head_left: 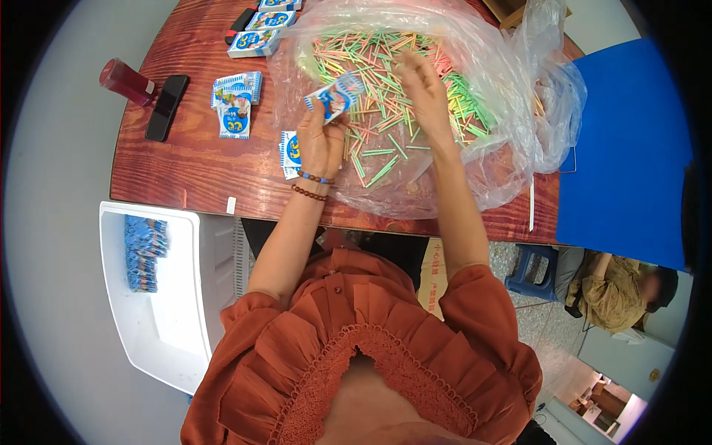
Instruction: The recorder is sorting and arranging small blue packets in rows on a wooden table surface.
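Observation:
My left hand is closed on a small blue-and-white packet, the thumb pressed against its lower edge. Under both hands lies a heap of thin pink, green and yellow sticks, spread on a large clear plastic bag. Over the heap, right of the packet, is my right hand. Its fingers are bent and blurred, so whether they hold a stick does not show. Beside my left wrist more packets lie on the table, partly covered by that hand.
Small stacks of packets and boxes stand left on the red-brown table, near a phone and a red bottle. Below is a white bin with bundled packets. A blue panel and a seated person are at right.

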`<action>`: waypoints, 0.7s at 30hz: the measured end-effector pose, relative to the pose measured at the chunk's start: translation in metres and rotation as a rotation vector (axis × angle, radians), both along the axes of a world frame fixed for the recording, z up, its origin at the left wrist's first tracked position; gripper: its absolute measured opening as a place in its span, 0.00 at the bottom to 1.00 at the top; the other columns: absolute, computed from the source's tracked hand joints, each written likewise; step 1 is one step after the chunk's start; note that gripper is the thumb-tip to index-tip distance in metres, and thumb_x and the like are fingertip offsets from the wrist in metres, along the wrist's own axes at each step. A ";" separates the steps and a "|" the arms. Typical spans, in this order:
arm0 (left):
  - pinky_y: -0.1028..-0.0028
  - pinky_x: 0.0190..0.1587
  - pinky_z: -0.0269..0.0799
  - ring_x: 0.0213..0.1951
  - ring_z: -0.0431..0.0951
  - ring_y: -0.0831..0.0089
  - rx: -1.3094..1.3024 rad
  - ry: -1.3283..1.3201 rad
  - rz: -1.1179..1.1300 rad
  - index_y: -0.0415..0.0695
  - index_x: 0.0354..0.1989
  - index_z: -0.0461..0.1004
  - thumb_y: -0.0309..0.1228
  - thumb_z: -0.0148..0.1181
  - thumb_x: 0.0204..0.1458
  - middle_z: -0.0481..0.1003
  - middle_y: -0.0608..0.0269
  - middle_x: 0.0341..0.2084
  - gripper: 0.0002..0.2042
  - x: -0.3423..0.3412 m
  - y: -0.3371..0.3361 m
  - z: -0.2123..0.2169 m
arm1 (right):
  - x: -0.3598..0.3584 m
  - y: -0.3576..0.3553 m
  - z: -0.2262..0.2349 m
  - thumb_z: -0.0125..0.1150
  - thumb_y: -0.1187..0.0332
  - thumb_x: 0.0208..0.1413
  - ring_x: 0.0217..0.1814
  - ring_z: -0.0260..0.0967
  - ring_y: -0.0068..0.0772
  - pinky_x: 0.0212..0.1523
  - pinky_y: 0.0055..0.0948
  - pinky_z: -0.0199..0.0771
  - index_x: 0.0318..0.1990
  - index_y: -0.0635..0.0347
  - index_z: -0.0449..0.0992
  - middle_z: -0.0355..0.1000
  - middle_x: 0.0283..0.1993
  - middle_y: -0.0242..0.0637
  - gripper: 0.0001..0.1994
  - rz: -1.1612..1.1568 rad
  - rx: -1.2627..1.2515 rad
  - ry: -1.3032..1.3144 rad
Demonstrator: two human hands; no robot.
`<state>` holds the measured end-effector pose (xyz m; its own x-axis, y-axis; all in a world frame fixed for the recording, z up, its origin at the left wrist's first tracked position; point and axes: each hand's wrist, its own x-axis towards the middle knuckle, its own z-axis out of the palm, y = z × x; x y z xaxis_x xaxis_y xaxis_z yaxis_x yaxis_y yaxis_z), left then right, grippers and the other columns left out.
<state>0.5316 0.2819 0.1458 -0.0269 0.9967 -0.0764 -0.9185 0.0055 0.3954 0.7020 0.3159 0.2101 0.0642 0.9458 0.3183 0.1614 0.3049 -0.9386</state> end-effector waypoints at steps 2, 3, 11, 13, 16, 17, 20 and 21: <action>0.73 0.39 0.73 0.37 0.75 0.74 0.007 0.024 0.022 0.38 0.41 0.73 0.35 0.51 0.61 0.76 0.62 0.36 0.12 -0.010 0.001 0.000 | 0.025 0.017 -0.020 0.50 0.60 0.60 0.50 0.72 0.36 0.52 0.35 0.69 0.46 0.62 0.76 0.74 0.47 0.43 0.17 0.025 -0.096 -0.288; 0.73 0.39 0.73 0.37 0.75 0.74 0.010 0.021 0.025 0.38 0.41 0.73 0.35 0.51 0.61 0.76 0.62 0.36 0.12 -0.011 0.000 -0.002 | 0.029 0.023 -0.026 0.51 0.62 0.57 0.45 0.73 0.40 0.47 0.38 0.71 0.41 0.62 0.77 0.75 0.41 0.45 0.14 0.026 -0.123 -0.573; 0.71 0.40 0.74 0.39 0.76 0.72 0.031 0.035 0.020 0.38 0.43 0.73 0.36 0.51 0.61 0.77 0.61 0.39 0.13 -0.023 -0.017 -0.002 | 0.017 0.051 -0.037 0.53 0.66 0.49 0.39 0.72 0.48 0.39 0.44 0.70 0.32 0.61 0.73 0.73 0.33 0.45 0.08 0.091 -0.101 -1.306; 0.70 0.41 0.75 0.40 0.77 0.71 0.050 -0.006 -0.012 0.38 0.43 0.73 0.36 0.51 0.61 0.77 0.60 0.39 0.13 -0.028 -0.020 0.001 | 0.024 0.052 -0.036 0.53 0.65 0.49 0.37 0.72 0.46 0.37 0.42 0.70 0.31 0.62 0.73 0.73 0.32 0.45 0.09 0.100 -0.076 -1.264; 0.70 0.41 0.75 0.40 0.77 0.71 0.045 -0.046 -0.013 0.38 0.42 0.73 0.36 0.52 0.60 0.77 0.60 0.39 0.13 -0.035 -0.023 0.003 | 0.031 0.035 -0.017 0.53 0.66 0.50 0.32 0.71 0.38 0.34 0.35 0.68 0.31 0.64 0.73 0.73 0.32 0.44 0.09 0.029 -0.259 -0.979; 0.71 0.41 0.75 0.40 0.77 0.71 0.051 -0.054 -0.016 0.38 0.42 0.73 0.36 0.52 0.60 0.77 0.60 0.39 0.13 -0.036 -0.023 0.005 | 0.030 0.030 -0.013 0.53 0.66 0.50 0.32 0.71 0.38 0.34 0.35 0.68 0.31 0.64 0.73 0.73 0.32 0.44 0.09 0.033 -0.257 -0.982; 0.72 0.41 0.75 0.39 0.77 0.72 0.017 0.067 0.026 0.38 0.42 0.74 0.36 0.53 0.60 0.77 0.60 0.38 0.12 -0.037 -0.022 0.002 | 0.030 0.014 0.003 0.57 0.73 0.49 0.30 0.68 0.35 0.33 0.32 0.67 0.38 0.60 0.77 0.73 0.33 0.36 0.09 0.114 -0.019 -0.583; 0.72 0.41 0.75 0.39 0.77 0.72 0.015 0.065 0.032 0.38 0.42 0.74 0.36 0.53 0.60 0.77 0.60 0.38 0.12 -0.037 -0.022 0.001 | 0.023 0.008 0.020 0.57 0.73 0.49 0.30 0.68 0.35 0.33 0.32 0.67 0.38 0.60 0.77 0.73 0.33 0.36 0.09 0.120 -0.019 -0.586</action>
<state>0.4942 0.2602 0.1468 -0.0629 0.9963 -0.0585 -0.8906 -0.0295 0.4538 0.7254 0.3239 0.2301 -0.2245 0.9415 0.2514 0.6195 0.3370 -0.7090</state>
